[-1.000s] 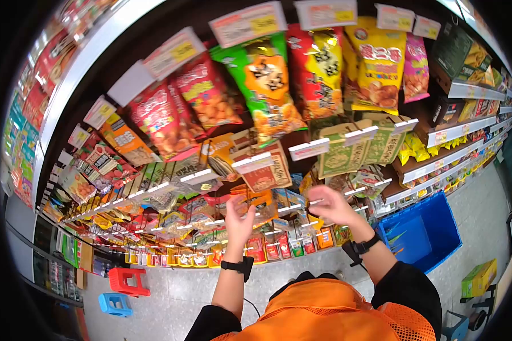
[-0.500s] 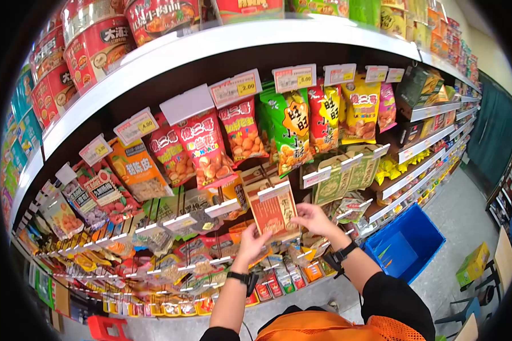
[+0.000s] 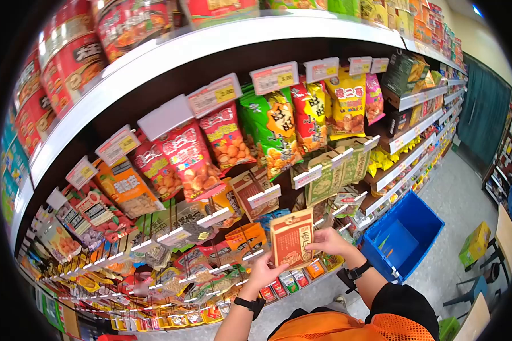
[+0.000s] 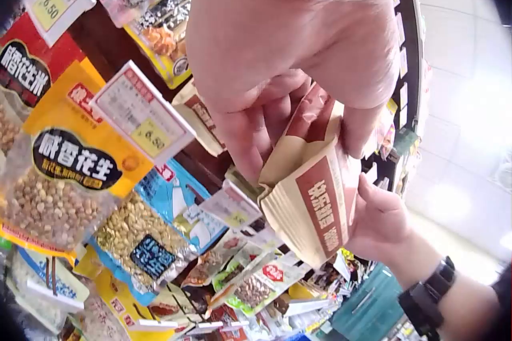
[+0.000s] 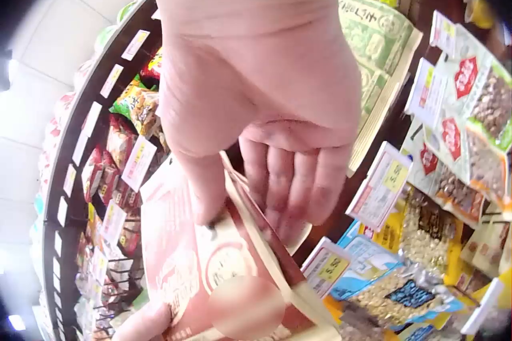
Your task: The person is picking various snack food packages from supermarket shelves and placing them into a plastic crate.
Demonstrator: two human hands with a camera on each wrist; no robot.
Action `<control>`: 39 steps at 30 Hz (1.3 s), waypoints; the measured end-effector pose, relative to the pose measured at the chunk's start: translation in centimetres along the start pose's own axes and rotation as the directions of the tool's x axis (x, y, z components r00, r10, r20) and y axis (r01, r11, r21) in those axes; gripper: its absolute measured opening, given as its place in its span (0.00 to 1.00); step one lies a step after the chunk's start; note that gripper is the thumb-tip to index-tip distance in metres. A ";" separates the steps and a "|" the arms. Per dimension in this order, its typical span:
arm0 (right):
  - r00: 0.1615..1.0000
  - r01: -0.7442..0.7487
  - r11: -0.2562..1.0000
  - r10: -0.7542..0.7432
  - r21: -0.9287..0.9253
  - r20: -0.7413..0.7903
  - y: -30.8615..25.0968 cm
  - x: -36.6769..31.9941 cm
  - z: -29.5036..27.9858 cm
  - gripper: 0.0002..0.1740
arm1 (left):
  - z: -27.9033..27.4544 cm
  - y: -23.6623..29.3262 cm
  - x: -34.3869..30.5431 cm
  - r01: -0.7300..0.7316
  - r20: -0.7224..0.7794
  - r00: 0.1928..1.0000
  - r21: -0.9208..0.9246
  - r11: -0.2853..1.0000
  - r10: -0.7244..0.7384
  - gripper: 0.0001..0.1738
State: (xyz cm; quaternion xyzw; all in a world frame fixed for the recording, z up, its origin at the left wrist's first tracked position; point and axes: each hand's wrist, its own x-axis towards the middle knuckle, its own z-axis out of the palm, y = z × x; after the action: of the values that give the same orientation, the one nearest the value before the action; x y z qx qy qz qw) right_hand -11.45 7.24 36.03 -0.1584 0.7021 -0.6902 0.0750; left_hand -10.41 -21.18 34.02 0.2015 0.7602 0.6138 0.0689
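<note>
A stack of brown-and-red paper snack packets (image 3: 292,238) is held upright in front of the hanging snack display. My left hand (image 3: 269,266) grips its lower left corner, thumb on the front and fingers behind. My right hand (image 3: 320,241) pinches the right edge. In the left wrist view the left hand (image 4: 276,129) curls over the top of the packets (image 4: 308,197), with the right hand (image 4: 382,217) beyond. The right wrist view has the right hand (image 5: 264,197) with its thumb on the packets' (image 5: 208,265) front. More of the same packets (image 3: 249,190) hang on a peg above.
Pegs with price tags (image 3: 264,196) and snack bags (image 3: 270,128) fill the display. A white shelf (image 3: 222,37) above carries red noodle tubs (image 3: 68,54). A blue crate (image 3: 404,236) stands on the floor at the right, with a green box (image 3: 475,244) beyond it.
Both hands rose to the packets on their peg, took hold, and have now brought the stack down and off the peg. My view has tilted upward to the upper shelf.
</note>
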 end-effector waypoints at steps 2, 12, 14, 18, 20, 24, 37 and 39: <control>0.990 -0.140 0.875 0.118 -0.463 -0.077 1.9 -1.5 -2.2 0.20 | 1.9 -0.3 -0.5 0.033 0.006 0.999 0.187 0.982 -0.034 0.28; 0.746 -0.556 0.818 0.569 0.146 -0.346 -2.8 -15.3 -11.4 0.39 | 16.3 -0.1 3.0 -0.449 0.347 0.893 0.629 0.635 0.287 0.26; 0.684 -0.490 0.840 0.537 0.234 -0.494 -1.3 -18.2 -13.1 0.26 | 20.2 -0.3 4.5 -0.541 0.382 0.841 0.565 0.623 0.383 0.28; 0.544 -0.362 0.882 0.463 0.303 -0.700 -1.8 -23.4 -17.0 0.22 | 27.9 1.3 7.7 -0.542 0.465 0.824 0.484 0.687 0.323 0.31; 0.487 -0.418 0.877 0.436 0.237 -0.757 1.4 -26.1 -20.8 0.22 | 31.3 1.0 8.9 -0.518 0.510 0.819 0.461 0.720 0.263 0.29; 0.374 -0.721 0.691 0.323 -0.053 -0.870 7.7 -30.5 -28.1 0.23 | 35.4 -1.8 10.5 -0.425 0.663 0.749 0.460 0.779 0.016 0.26; 0.137 -0.976 0.215 0.721 0.032 -0.679 34.2 -34.6 -39.6 0.25 | 32.7 -6.3 5.6 -0.071 0.452 0.757 0.775 0.628 -0.472 0.24; 0.156 -0.982 0.186 0.747 -0.023 -0.647 37.3 -34.6 -39.3 0.25 | 31.9 -6.9 3.9 -0.052 0.426 0.767 0.786 0.616 -0.479 0.24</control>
State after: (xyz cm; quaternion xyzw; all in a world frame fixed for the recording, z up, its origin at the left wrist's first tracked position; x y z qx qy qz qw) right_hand 3.81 55.58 -3.46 0.4646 0.7805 -0.3367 0.2482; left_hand -4.26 8.10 20.41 0.2960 0.9008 0.1250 0.2920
